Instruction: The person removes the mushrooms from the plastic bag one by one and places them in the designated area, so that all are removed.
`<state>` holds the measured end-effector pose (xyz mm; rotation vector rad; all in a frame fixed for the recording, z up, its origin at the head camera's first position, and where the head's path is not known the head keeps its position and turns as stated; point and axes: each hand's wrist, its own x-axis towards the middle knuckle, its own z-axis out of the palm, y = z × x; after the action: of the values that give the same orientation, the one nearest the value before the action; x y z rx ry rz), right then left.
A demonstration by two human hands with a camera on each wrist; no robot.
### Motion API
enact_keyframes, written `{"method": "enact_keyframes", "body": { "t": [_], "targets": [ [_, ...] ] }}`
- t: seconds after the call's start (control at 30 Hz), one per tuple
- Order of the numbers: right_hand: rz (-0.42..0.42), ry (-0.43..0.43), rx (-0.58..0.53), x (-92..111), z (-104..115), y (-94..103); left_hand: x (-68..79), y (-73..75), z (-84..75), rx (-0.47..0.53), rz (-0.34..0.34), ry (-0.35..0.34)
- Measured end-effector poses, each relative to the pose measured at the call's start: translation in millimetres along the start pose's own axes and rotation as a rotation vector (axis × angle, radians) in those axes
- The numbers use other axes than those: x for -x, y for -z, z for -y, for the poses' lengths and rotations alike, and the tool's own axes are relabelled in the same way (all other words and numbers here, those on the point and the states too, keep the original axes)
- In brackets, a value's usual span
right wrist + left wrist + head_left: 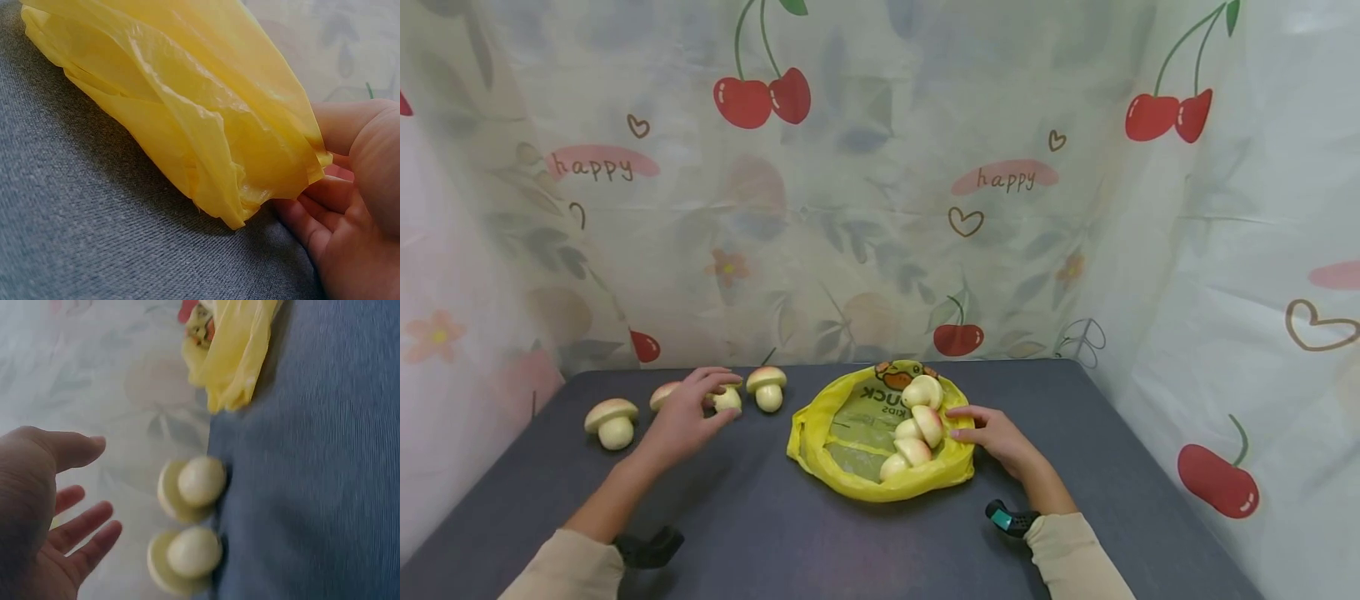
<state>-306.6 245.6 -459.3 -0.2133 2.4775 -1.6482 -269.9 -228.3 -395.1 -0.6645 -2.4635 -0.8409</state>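
My left hand reaches over the left side of the table with thumb and fingers spread around nothing. Just past its fingertips stands a toy mushroom with a pale stem, partly hidden by the fingers. To its right is another mushroom with a pinkish cap. In the left wrist view, two mushrooms stand apart from the open fingers. My right hand pinches the right rim of a yellow plastic bag, thumb and fingers on either side. Three mushrooms lie inside the bag's right half.
Two more mushrooms stand left of my left hand: one whole, one partly behind the hand. A dark grey cloth covers the table. Behind it hangs a cherry-printed curtain.
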Motion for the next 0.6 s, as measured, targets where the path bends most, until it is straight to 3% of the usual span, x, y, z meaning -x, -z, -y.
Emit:
{"method": "enact_keyframes", "body": {
  "t": [0.17,0.4,0.6],
  "targets": [
    [-0.003,-0.006,-0.001,-1,0,0.9,-8.7,-16.2,-11.9,0.026,0.083,0.001],
    [-0.004,-0.005,0.006,-2,-3,1.0,-16.0,-43.6,-30.4,0.037,0.121,-0.063],
    [-0.007,0.012,0.005,-1,-2,0.3,-18.0,-61.9,-53.9,0.052,0.206,-0.127]
  ]
}}
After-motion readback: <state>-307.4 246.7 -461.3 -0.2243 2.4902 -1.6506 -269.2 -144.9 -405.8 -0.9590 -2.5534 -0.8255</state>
